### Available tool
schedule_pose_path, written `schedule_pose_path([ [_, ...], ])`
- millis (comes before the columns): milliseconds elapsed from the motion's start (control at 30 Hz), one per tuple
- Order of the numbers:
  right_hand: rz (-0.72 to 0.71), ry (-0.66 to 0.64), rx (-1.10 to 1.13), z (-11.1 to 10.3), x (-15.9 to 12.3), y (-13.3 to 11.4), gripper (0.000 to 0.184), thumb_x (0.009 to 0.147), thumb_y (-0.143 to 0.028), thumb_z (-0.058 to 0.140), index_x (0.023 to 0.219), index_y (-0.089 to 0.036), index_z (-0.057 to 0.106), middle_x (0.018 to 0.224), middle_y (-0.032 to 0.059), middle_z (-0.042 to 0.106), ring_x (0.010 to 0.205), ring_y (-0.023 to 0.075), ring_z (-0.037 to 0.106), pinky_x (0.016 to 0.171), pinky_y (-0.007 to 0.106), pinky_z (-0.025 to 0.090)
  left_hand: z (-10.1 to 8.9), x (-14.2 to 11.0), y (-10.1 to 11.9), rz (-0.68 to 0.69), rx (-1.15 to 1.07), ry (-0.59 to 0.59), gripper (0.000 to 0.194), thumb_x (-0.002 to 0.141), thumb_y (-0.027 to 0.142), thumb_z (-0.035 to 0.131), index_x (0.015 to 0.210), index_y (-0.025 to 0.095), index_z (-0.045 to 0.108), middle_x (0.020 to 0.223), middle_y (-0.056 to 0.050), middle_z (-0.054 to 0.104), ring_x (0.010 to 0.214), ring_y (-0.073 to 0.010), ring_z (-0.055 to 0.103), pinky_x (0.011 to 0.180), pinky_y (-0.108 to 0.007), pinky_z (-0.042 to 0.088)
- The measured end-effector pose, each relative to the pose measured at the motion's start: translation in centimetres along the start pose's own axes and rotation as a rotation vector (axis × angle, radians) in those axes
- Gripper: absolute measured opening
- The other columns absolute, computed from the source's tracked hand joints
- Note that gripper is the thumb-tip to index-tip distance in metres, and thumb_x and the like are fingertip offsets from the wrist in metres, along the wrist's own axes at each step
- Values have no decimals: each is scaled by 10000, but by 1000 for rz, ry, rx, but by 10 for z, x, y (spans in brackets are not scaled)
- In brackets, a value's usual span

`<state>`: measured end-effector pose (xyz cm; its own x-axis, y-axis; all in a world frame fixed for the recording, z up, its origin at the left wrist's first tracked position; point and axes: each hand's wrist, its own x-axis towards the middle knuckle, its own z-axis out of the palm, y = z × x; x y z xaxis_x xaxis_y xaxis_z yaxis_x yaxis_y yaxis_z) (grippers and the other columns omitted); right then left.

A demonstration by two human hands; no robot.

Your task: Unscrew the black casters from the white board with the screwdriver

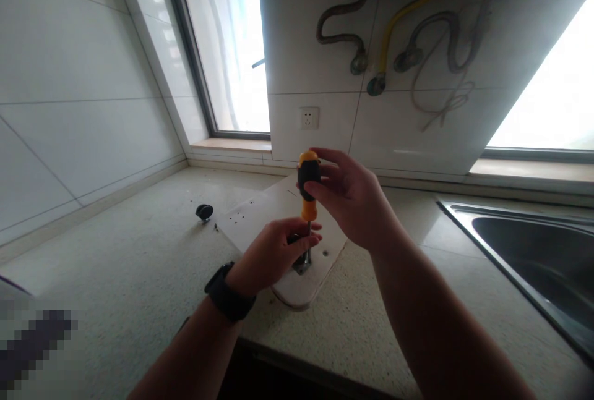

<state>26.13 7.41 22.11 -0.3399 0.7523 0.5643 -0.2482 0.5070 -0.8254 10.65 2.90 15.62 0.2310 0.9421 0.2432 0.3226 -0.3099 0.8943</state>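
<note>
A black watch (pixel 229 292) is on the left wrist, above the near part of the counter (pixel 153 289). The left hand (pixel 285 242) is low over the white board (pixel 283 202), which lies flat on the counter, its rounded end near the front edge. Its fingers are bent, and with the thumb they hold a dark fitting (pixel 301 264) with a metal plate, on the board near this end; the fingers hide a part of it. The screwdriver (pixel 309 187) stands almost upright above the fitting, its shaft passing beside the left fingertips; I cannot tell where its tip sits. The right hand (pixel 348 193) pinches the black and orange handle between thumb and bent fingers, with one finger over the top.

Small holes are visible in the board. To its left, a black caster (pixel 204 212) rests on the counter, and a small screw (pixel 216 227) lies just beside it. To the right is a steel sink (pixel 533 251). Farther, the tiled wall (pixel 320 72) carries a socket (pixel 309 118), a yellow hose (pixel 386 38) and two greyish hoses (pixel 341 38), between two bright windows (pixel 227 47).
</note>
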Motion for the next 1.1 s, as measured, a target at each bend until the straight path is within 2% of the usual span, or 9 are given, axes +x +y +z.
schedule_pose_path([
  [100,-23,-101,-15,1,-2,1,459,846,-197,632,1292,-231,528,1138,57,685,998,178,685,824,355,591,0,0,1,-44,29,6,214,920,360,662,980,184,770,888,-46,767,776,-165,647,703,-296,488],
  [200,2,-108,-94,0,-5,-3,392,880,-235,576,1271,-215,556,1100,65,662,999,180,661,812,355,576,4,1,-1,-77,7,81,191,846,357,747,835,166,757,744,-19,720,648,-136,585,610,-272,446],
  [300,-1,-45,-237,-1,-6,-6,331,853,-341,664,1147,-196,619,986,54,642,916,177,640,752,347,562,9,2,-3,-76,-35,162,265,782,381,811,723,160,679,658,10,654,594,-115,541,577,-256,422],
  [433,-49,14,-347,0,-4,-5,483,709,-370,838,1104,-212,610,902,13,644,822,165,626,761,373,558,14,5,-5,-36,38,213,384,737,445,849,666,167,594,589,38,583,552,-98,482,543,-245,381],
  [600,-12,59,-90,1,-3,-3,517,756,-273,790,1184,-248,501,985,39,716,868,180,706,765,369,592,13,7,0,20,137,236,438,728,523,842,679,172,586,610,31,610,565,-104,503,549,-250,387],
  [700,-11,39,-38,0,-4,-4,503,798,-246,736,1182,-289,414,1066,48,716,862,173,731,751,362,605,8,6,3,39,102,167,356,770,498,818,815,172,684,795,-18,726,695,-137,618,639,-264,467],
  [800,-27,25,-38,0,-5,-5,445,809,-236,709,1125,-292,400,1091,39,702,857,156,731,784,365,609,3,4,4,39,92,78,286,852,439,748,997,193,755,990,-50,772,809,-164,670,714,-289,508],
  [900,-37,30,-29,0,-4,-5,431,821,-244,693,1126,-293,394,1103,34,701,809,134,723,795,368,610,2,2,3,38,111,21,231,908,386,679,1018,209,779,980,-41,786,810,-169,675,733,-303,511],
  [1100,-39,59,-24,1,-4,-5,440,822,-257,686,1119,-304,366,1095,18,687,771,119,710,799,367,616,3,3,0,50,104,27,193,915,341,663,982,197,773,923,-31,777,804,-165,667,721,-292,496],
])
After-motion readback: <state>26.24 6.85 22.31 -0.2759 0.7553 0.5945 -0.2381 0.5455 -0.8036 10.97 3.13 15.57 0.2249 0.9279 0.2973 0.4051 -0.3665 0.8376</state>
